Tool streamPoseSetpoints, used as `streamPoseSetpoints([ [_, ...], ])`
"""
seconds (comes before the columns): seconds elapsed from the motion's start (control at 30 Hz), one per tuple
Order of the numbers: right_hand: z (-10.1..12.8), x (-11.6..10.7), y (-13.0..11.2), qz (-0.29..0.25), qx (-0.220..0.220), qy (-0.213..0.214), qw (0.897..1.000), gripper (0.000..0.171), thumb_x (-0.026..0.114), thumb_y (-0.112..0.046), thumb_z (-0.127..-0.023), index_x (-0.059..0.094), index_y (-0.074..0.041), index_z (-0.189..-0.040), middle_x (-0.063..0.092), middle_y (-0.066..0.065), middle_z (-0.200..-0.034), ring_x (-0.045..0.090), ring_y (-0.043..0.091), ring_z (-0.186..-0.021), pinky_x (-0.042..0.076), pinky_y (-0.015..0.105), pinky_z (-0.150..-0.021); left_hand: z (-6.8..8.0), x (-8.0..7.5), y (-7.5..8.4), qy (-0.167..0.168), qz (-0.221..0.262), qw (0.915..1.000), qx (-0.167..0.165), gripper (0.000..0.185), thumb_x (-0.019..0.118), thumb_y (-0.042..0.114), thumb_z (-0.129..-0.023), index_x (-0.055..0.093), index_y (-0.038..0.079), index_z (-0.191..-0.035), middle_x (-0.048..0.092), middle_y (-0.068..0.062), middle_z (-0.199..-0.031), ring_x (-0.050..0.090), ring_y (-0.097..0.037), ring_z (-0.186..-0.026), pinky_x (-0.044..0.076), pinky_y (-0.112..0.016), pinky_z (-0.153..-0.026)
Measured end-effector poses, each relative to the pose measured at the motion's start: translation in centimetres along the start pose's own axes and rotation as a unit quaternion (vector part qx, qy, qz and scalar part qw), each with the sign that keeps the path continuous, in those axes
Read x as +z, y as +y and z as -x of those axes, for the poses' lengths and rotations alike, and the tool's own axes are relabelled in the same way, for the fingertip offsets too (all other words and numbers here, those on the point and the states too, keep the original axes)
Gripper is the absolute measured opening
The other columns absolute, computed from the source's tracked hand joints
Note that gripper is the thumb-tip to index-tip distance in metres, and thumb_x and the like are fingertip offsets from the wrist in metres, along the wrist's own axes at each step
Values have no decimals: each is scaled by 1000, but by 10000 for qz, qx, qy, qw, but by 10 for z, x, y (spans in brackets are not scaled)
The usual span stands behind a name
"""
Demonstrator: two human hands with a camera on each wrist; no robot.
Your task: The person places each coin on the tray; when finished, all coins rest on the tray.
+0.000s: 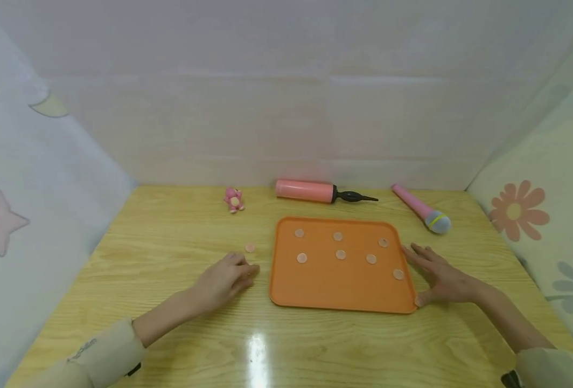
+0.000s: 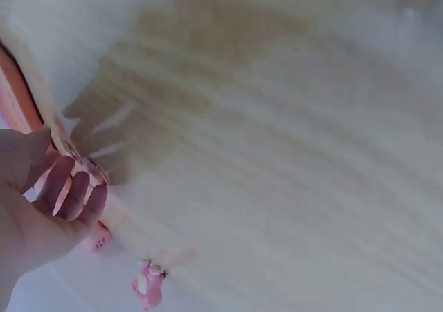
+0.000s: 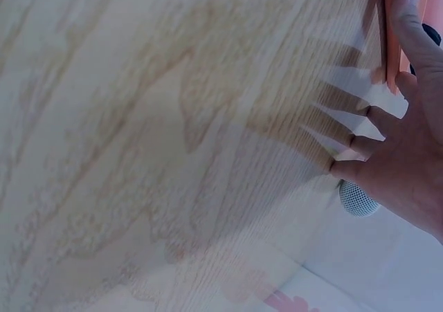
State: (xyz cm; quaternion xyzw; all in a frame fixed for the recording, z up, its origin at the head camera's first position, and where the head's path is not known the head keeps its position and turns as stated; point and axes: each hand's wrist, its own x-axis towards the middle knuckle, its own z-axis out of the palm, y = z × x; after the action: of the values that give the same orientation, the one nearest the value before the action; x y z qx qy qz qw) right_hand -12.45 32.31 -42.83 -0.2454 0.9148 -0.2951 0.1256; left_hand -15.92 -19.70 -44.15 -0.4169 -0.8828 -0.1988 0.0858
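My left hand [image 1: 228, 277] is low over the table, left of the orange tray [image 1: 315, 293], with its fingers loosely bent. Just past its fingertips lies a small round pale disc [image 1: 250, 247]. Another disc shows only as a sliver beside the index finger, mostly hidden by the hand. In the left wrist view, thumb and fingers of the left hand [image 2: 52, 194] stand apart. My right hand [image 1: 444, 280] is spread, thumb and fingertips at the tray's right rim. Several similar discs [image 1: 340, 254] lie apart from each other on the tray.
Along the back of the table are a pink toy figure [image 1: 234, 200], a pink hand pump [image 1: 306, 191] with a black nozzle, and a pink toy microphone [image 1: 419, 209] with a grey head. Patterned cloth [image 1: 548, 161] hangs at the sides, plain white cloth behind.
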Motion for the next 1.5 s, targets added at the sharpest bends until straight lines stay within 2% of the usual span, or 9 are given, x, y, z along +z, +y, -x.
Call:
streamPoseSetpoints([
  [0.2,0,-1,3,-14,-9,4,10000,115,88,-31,-68,18,-4,-155,9,41,-150,0,69,-130,11,83,-88,-9,-2,-13,-177,475,9987,-51,17,77,2,-82,75,0,-99,63,-4,-90,60,-17,-84,53,-24,-70],
  [0.57,-2,3,5,20,-46,6,10000,115,88,-32,-68,17,0,-154,8,42,-150,0,71,-129,10,84,-87,-22,-13,-29,-578,1139,9817,-1416,8,73,3,-85,66,0,-85,57,-7,-78,57,-12,-58,49,-20,-53],
  [0.7,-3,4,5,-54,13,-10,10000,114,88,-30,-69,18,1,-154,6,40,-151,-3,69,-130,8,84,-88,-22,-16,-31,-745,1495,9726,-1618,10,72,2,-86,64,0,-80,59,-6,-68,58,-15,-50,48,-22,-47],
  [0.83,-2,2,2,-56,-54,-58,10000,116,88,-31,-69,16,-5,-156,6,40,-151,-2,69,-130,9,84,-88,-29,-19,-34,-1044,1120,9691,-1936,19,75,12,-85,68,5,-70,60,1,-53,55,-12,-47,47,-25,-47],
  [0.93,-1,0,1,-21,-112,-10,9999,116,88,-32,-69,15,-9,-157,8,41,-151,-1,70,-130,9,84,-88,-40,-23,-38,-1246,667,9638,-2259,20,81,22,-80,72,10,-67,64,4,-59,55,-9,-54,46,-27,-51],
  [1.03,0,3,2,-153,-77,-7,9999,116,88,-32,-69,15,-8,-156,6,41,-151,-3,70,-129,6,84,-88,-49,-28,-40,-1280,692,9628,-2277,17,84,21,-76,75,10,-68,69,3,-67,56,-10,-58,47,-26,-51],
  [1.17,1,7,3,-233,-79,-57,9997,116,87,-33,-69,16,-3,-155,5,42,-150,-5,71,-128,5,85,-87,-55,-36,-27,-1172,1138,9651,-2047,15,85,16,-75,74,9,-67,69,2,-65,56,-9,-56,46,-24,-50],
  [1.33,4,6,4,-246,-148,23,9996,115,87,-30,-69,17,0,-154,5,43,-149,-5,72,-127,4,86,-85,-66,-35,10,-1319,1797,9599,-1702,13,80,16,-80,75,10,-70,70,3,-68,52,-7,-53,41,-21,-46],
  [1.5,1,3,4,-274,-168,42,9995,114,87,-28,-69,17,-5,-155,5,44,-149,-6,72,-127,3,86,-85,-71,-15,39,-1302,1481,9698,-1434,14,80,18,-81,74,15,-69,66,3,-76,46,-7,-61,39,-22,-53],
])
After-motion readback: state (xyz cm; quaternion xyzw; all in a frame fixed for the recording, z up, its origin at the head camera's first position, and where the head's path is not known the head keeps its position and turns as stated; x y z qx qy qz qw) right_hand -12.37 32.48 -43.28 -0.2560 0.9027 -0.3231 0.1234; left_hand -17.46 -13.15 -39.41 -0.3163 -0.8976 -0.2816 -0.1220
